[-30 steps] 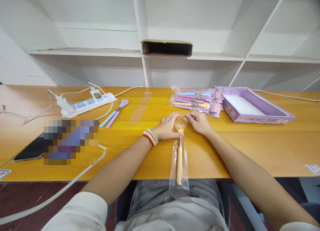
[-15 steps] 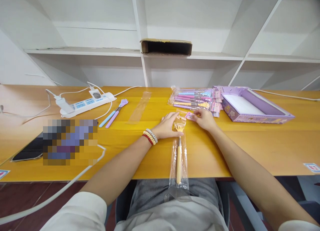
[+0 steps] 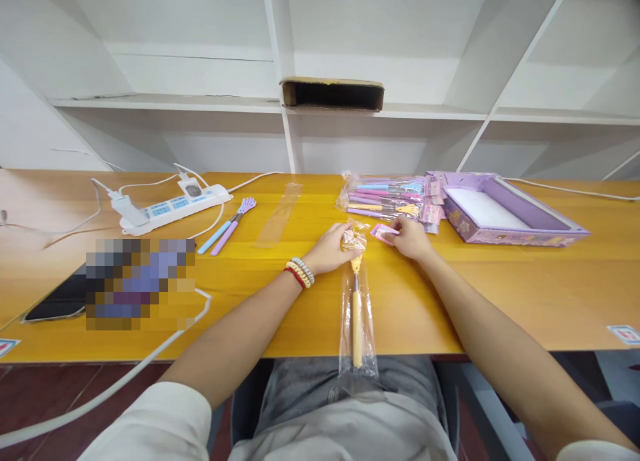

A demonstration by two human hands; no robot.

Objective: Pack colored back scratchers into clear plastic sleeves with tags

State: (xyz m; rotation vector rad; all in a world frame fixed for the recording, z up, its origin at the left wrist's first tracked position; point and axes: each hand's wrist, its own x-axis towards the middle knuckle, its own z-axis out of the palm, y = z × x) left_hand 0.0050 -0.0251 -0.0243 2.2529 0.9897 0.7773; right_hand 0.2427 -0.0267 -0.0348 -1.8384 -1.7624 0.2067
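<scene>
A yellow hand-shaped scratcher (image 3: 357, 314) lies in a clear plastic bag (image 3: 369, 334) that hangs over the table's front edge. My left hand (image 3: 331, 249) is closed on the top of this bag, beside the scratcher's head. Just to the right, my right hand (image 3: 411, 238) pinches a small pink card (image 3: 384, 233) by its right end. The card is apart from the bag. Behind both hands lies a pile of bagged scratchers (image 3: 385, 198) in blue, pink, purple and yellow, with pink cards at their right ends.
A purple open box (image 3: 525, 236) stands at the right. Two loose scratchers (image 3: 226, 233), a flat clear bag (image 3: 281, 214) and a power strip (image 3: 175, 210) with cables lie at the left, near a phone (image 3: 60, 294) and a blurred patch. A cardboard box (image 3: 333, 94) sits on the shelf.
My left hand has drawn its fingers together on the bag's top, which is now bunched. The scratcher has shifted slightly left. The pink card has come slightly away from the bag.
</scene>
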